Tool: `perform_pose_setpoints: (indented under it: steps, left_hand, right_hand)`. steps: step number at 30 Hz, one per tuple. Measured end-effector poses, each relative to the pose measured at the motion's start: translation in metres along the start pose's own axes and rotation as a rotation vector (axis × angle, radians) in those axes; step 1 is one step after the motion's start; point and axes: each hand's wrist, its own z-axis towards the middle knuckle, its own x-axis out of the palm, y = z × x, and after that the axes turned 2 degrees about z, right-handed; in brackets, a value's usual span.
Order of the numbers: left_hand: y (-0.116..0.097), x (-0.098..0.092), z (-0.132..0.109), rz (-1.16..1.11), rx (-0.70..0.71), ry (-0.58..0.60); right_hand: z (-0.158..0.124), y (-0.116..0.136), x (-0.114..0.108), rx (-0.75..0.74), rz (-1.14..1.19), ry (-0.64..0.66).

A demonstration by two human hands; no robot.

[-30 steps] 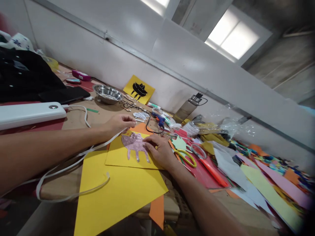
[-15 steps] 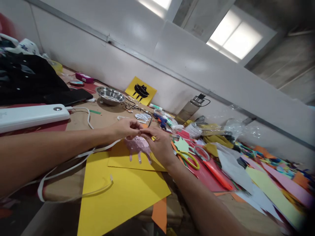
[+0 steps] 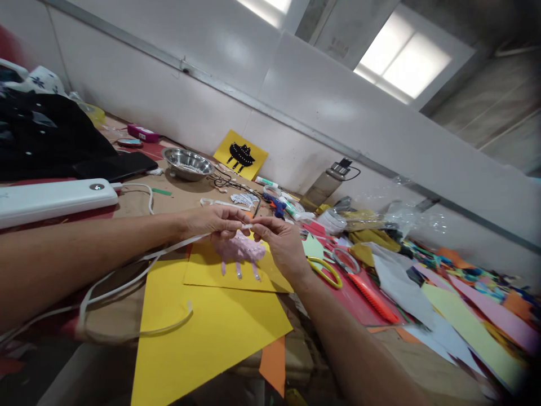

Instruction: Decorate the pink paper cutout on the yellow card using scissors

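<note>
My left hand (image 3: 213, 220) and my right hand (image 3: 282, 243) meet above the table, and both pinch the end of a long white strip (image 3: 127, 276). The strip trails back under my left forearm and loops over the large yellow paper sheet (image 3: 211, 332). Just below my fingers a pink animal-shaped cutout (image 3: 239, 251) with thin legs lies on a smaller yellow sheet (image 3: 211, 270).
Yellow-handled scissors (image 3: 323, 269), an orange cutter (image 3: 372, 296) and heaps of coloured paper (image 3: 460, 310) lie to the right. Farther back are a steel bowl (image 3: 187, 163), a bottle (image 3: 325, 183), a blue glue gun (image 3: 276, 207) and a yellow card with a black animal (image 3: 240, 154). A white device (image 3: 51, 200) and dark cloth (image 3: 46, 141) are on the left.
My right hand lifted off the pink cutout and rose to meet my left hand; both now pinch the strip's end. The view shifted slightly.
</note>
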Motion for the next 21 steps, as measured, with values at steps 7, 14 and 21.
perform_pose_setpoints:
  steps: [7,14,21]
  left_hand:
    - [0.0023,0.0010,0.0000,0.027,-0.063,0.024]
    - [0.0028,0.0048,-0.0017,0.087,-0.091,-0.032]
    - [0.0013,0.0071,0.0009,0.270,-0.062,-0.106]
  right_hand:
    - [-0.0022,-0.0047,-0.0027,-0.046,-0.100,-0.054]
    - [-0.0053,-0.0063,0.0000,-0.124,-0.267,-0.079]
    - [-0.0087,-0.0031,0.0023,-0.216,-0.351,-0.055]
